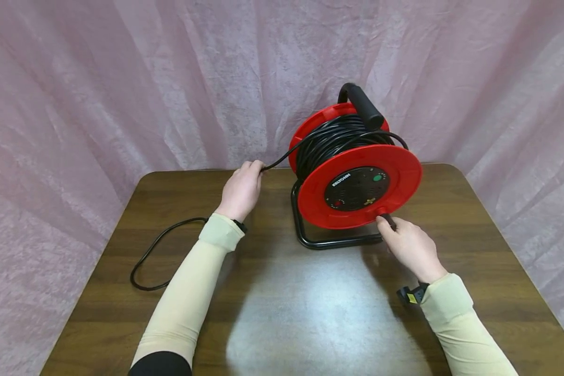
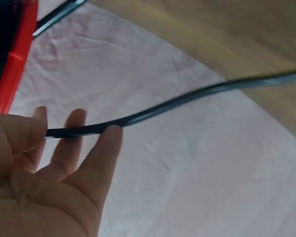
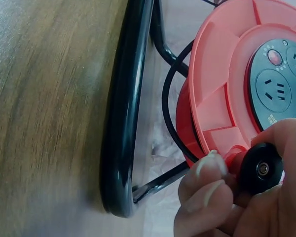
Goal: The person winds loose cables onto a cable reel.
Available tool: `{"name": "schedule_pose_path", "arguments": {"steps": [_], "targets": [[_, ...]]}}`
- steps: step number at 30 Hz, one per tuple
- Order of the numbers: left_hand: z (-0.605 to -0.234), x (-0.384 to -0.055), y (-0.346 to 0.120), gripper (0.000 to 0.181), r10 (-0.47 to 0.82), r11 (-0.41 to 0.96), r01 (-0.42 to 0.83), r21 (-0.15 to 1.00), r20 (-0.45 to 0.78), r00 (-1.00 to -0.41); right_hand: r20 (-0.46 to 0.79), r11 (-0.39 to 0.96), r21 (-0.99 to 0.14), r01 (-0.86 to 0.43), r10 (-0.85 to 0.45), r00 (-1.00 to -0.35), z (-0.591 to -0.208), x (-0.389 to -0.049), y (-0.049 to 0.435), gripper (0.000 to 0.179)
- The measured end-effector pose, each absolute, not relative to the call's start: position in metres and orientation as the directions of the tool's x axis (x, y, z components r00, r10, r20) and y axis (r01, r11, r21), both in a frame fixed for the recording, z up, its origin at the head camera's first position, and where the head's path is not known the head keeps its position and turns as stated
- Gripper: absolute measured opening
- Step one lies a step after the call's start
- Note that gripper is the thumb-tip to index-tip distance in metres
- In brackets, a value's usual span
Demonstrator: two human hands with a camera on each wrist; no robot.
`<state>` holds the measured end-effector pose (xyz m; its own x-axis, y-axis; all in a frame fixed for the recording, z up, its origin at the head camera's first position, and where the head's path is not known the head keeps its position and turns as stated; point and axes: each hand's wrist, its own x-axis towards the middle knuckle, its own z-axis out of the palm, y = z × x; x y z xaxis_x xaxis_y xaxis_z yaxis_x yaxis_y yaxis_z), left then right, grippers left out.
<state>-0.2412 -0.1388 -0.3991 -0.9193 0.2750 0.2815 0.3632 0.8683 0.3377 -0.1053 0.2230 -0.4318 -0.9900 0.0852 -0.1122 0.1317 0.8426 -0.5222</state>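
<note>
A cable reel (image 1: 312,196) with red flanges and a black socket face (image 1: 357,188) stands on the table, its drum wound with black cable (image 1: 338,138). My left hand (image 1: 242,190) is left of the reel and pinches the cable (image 2: 163,105) between thumb and fingers; the stretch from hand to drum slopes upward. At the lower front of the near flange, my right hand (image 1: 411,245) grips the black crank knob (image 3: 261,169) with curled fingers. A loop of cable (image 3: 167,103) bulges out past the flange edge in the right wrist view.
The reel's black tubular stand (image 1: 338,243) rests on the wooden table (image 1: 305,313), below a thick carrying handle (image 1: 364,107). A loose bend of cable (image 1: 143,261) lies on the table at left. Pink curtain (image 1: 216,78) hangs right behind the table.
</note>
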Motion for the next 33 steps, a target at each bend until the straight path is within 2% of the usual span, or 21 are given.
{"name": "schedule_pose_path", "arguments": {"steps": [6, 13, 21, 33], "targets": [[-0.401, -0.251, -0.162, 0.018, 0.240, 0.919, 0.301, 0.253, 0.245, -0.939, -0.129, 0.862, -0.495, 0.113, 0.056, -0.990, -0.440, -0.112, 0.210, 0.063], [-0.409, -0.252, -0.189, 0.022, 0.219, 0.904, 0.270, 0.331, 0.183, -0.958, -0.140, 0.863, -0.497, 0.097, 0.031, -0.990, -0.447, -0.116, 0.197, 0.062], [-0.429, -0.248, -0.223, 0.029, 0.209, 0.904, 0.208, 0.372, 0.040, -0.977, -0.147, 0.854, -0.512, 0.088, 0.014, -0.989, -0.451, -0.117, 0.190, 0.057], [-0.429, -0.254, -0.230, 0.030, 0.184, 0.899, 0.168, 0.403, 0.001, -0.983, -0.125, 0.852, -0.520, 0.068, 0.004, -0.992, -0.456, -0.117, 0.182, 0.057]]}}
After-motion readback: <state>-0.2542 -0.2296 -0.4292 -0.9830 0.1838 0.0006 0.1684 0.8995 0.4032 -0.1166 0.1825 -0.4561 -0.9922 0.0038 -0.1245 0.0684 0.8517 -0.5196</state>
